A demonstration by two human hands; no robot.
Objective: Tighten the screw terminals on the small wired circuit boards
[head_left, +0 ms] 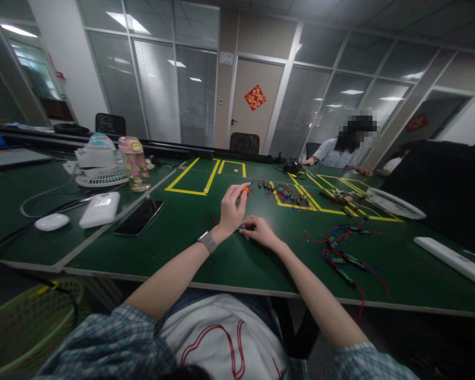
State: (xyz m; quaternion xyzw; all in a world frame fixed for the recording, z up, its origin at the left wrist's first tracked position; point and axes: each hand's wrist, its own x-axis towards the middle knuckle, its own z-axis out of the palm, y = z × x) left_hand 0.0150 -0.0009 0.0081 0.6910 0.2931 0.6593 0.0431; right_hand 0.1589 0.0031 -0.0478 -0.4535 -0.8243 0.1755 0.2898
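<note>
Standing well apart from the left hand (233,205) is a lidded bottle (135,168).

A small orange item (246,190) is pinched in the left hand (231,207); a green component (243,228), partly hidden, is at the right hand (260,232) fingertips.

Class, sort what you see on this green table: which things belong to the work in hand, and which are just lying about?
In the work:
orange piece, in the left hand
small piece at the right hand
probably the wired row and wired bunch

Apparently lying about:
phone
pink-lidded bottle
fan
</note>
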